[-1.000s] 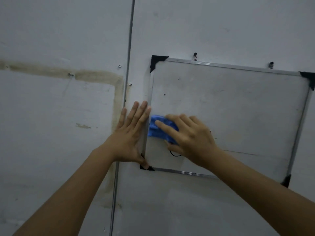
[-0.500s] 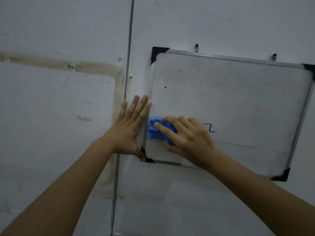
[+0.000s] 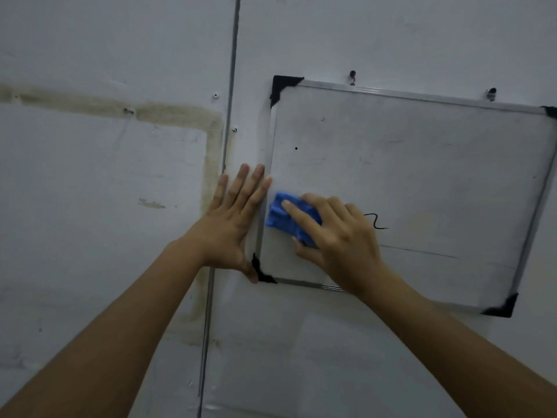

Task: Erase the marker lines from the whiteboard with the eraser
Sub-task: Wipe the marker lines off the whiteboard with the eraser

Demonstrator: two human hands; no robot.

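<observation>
Grey-white wall [image 3: 90, 267] fills the view, with a vertical metal seam strip [image 3: 232, 86] and a yellowish glue stain [image 3: 180, 116] running across then down on its left part. Whiteboard [image 3: 422, 164] hangs on the wall right of the seam: aluminium frame, black plastic corners, hung slightly tilted, with two hooks [image 3: 352, 75] at the top edge. Right edge is partly cut off by the frame.

Left hand [image 3: 232, 227] lies flat and open, fingers spread, palm on the wall and fingertips overlapping the board's left frame edge. Thumb sits at the lower-left black corner [image 3: 260, 273]. It grasps nothing, just presses.

Right hand [image 3: 337, 236] is clamped over the blue eraser [image 3: 286, 218], index finger laid along its top, pressing it onto the board surface in the lower-left area, just beside the left hand.

Marks on the board: a black squiggle [image 3: 376, 221] just right of the right hand's knuckles, a thin faint line [image 3: 422, 251] below it, and a small black dot [image 3: 296, 148] upper left.
</observation>
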